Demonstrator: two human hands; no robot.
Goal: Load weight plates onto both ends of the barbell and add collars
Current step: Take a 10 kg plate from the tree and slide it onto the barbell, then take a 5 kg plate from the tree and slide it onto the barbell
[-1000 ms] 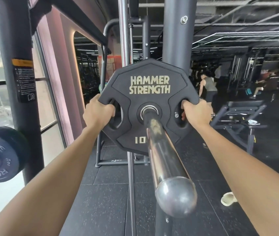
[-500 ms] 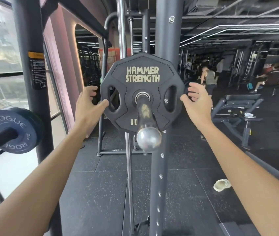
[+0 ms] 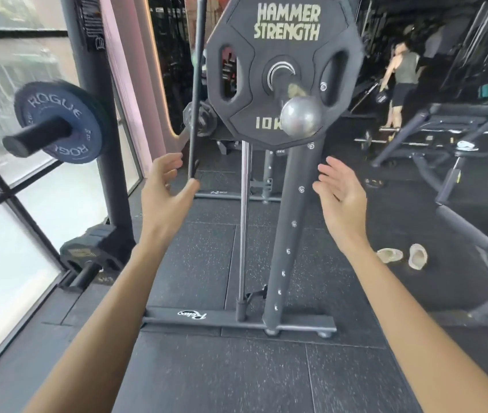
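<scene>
Left hand (image 3: 166,198), right hand (image 3: 342,201) dropped from matte faceted plate (image 3: 287,52), both spread, empty

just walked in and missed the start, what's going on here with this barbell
A person is loading weights. The black Hammer Strength plate sits on the barbell sleeve, whose rounded end sticks out toward the camera. The left hand and right hand are open below the plate, gripping nothing. No collar shows on this end yet.
</scene>
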